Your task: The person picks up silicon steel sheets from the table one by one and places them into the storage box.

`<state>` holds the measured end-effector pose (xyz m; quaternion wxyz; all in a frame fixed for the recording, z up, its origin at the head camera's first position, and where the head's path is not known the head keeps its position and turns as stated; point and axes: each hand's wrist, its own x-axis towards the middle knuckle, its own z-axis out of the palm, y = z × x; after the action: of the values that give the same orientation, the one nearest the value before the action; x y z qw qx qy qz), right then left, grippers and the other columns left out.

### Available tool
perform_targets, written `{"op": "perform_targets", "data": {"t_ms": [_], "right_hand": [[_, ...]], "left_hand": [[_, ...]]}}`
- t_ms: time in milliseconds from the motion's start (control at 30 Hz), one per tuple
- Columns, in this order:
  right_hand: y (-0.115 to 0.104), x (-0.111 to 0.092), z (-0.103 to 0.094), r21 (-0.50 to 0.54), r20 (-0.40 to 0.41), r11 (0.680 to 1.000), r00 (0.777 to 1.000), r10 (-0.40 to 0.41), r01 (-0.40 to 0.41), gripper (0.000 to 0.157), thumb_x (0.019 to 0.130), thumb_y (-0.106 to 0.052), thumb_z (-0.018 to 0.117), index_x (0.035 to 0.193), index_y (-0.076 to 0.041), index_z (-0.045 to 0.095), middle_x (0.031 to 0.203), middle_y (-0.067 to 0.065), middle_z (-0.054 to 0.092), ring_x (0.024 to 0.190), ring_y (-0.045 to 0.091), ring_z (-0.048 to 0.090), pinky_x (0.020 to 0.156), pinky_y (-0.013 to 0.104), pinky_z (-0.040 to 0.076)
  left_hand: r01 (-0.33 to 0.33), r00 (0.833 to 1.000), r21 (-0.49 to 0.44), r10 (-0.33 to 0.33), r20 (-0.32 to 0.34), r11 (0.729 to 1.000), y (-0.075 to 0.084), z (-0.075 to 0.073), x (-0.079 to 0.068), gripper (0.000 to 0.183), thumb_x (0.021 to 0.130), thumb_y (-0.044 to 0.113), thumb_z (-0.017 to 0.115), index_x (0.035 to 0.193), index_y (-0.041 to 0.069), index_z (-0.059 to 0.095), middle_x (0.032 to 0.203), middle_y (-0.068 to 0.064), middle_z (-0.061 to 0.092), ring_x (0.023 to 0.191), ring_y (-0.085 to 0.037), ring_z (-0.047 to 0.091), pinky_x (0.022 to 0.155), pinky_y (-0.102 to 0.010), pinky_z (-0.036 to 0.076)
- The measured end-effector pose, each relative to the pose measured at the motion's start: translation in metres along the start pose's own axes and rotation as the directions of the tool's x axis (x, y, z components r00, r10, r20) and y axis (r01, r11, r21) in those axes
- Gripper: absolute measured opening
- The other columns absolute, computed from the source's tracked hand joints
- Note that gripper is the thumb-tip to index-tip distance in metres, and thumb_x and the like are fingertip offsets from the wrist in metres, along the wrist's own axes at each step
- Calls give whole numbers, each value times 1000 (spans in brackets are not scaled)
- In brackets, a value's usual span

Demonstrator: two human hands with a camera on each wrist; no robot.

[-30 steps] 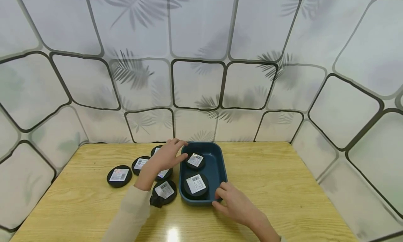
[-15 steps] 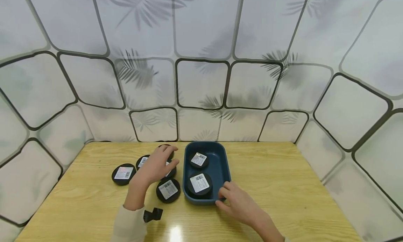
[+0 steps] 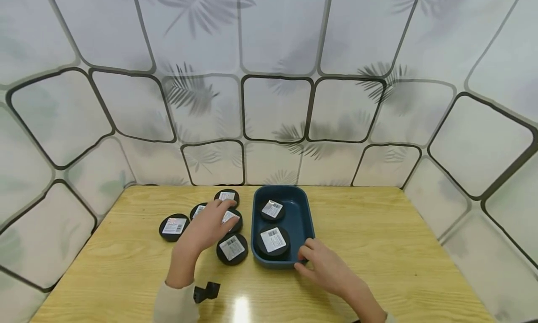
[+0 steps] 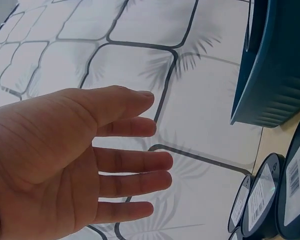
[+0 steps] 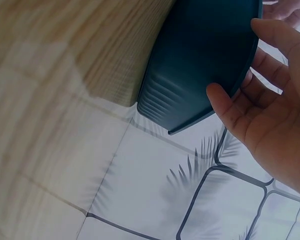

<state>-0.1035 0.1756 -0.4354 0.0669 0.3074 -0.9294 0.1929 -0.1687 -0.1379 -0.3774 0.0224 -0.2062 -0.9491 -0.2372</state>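
My left hand (image 3: 205, 227) hovers over a group of flat round black containers with white barcode labels. Its fingers are straight and apart, and the palm (image 4: 45, 160) holds nothing in the left wrist view. One labelled container (image 3: 232, 249) lies in front of the hand, another (image 3: 227, 194) just beyond the fingertips. The hand partly covers others. To the right stands a dark blue rectangular tray (image 3: 299, 215), with two such containers inside along its left side, one (image 3: 272, 211) behind the other (image 3: 273, 242). My right hand (image 3: 327, 268) grips the tray's rim at its front right corner.
A further black container (image 3: 174, 227) lies at the left of the group. The wooden table (image 3: 370, 248) ends at the back against a patterned curtain (image 3: 273, 108). A small black piece (image 3: 207, 292) sticks out beside the left sleeve (image 3: 175, 304).
My left hand has drawn back leftward from the tray to above the loose black containers. The right hand has stayed at the tray's corner. The whole view has shifted slightly.
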Motion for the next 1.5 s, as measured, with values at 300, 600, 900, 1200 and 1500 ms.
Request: {"op": "perform_targets", "data": {"t_ms": [300, 600, 900, 1200, 1500], "right_hand": [[0, 1, 2, -4, -8, 1000, 1000, -7, 7, 15, 90, -22, 73, 83, -19, 60, 83, -10, 45, 75, 5, 43, 66, 23, 44], [2, -1, 2, -8, -8, 1000, 1000, 3, -3, 15, 90, -23, 73, 82, -20, 60, 83, -11, 44, 75, 4, 41, 65, 22, 43], [1, -1, 1, -12, -35, 1000, 999, -14, 13, 17, 89, -21, 74, 82, -21, 59, 83, -11, 44, 74, 4, 41, 64, 22, 43], [1, 0, 2, 5, -1, 1000, 1000, 6, -6, 16, 90, -22, 74, 83, -21, 60, 83, -11, 44, 74, 4, 40, 64, 21, 43], [1, 1, 0, 10, -2, 1000, 1000, 11, -11, 16, 89, -21, 74, 83, -20, 60, 84, -10, 45, 75, 4, 43, 65, 23, 44]], "left_hand": [[50, 998, -13, -49, 26, 999, 2, -2, -14, 42, 99, 26, 61, 136, 6, 55, 132, -18, 59, 112, -35, 61, 92, -52, 49], [117, 992, -9, -116, 58, 993, 3, -2, -20, 39, 96, 25, 63, 132, 8, 57, 122, -16, 63, 85, -18, 64, 84, -46, 52], [134, 985, -6, -132, 109, 991, 1, 4, -20, 42, 95, 25, 65, 132, 7, 56, 125, -21, 61, 103, -31, 64, 90, -52, 50], [161, 966, 37, -165, 201, 986, -1, 8, -21, 50, 89, 22, 71, 131, 2, 55, 120, -26, 58, 110, -43, 58, 91, -55, 48], [239, 935, 30, -238, 261, 971, -10, 13, -22, 64, 86, 24, 73, 139, -2, 49, 129, -34, 51, 111, -40, 59, 93, -56, 48]]}}
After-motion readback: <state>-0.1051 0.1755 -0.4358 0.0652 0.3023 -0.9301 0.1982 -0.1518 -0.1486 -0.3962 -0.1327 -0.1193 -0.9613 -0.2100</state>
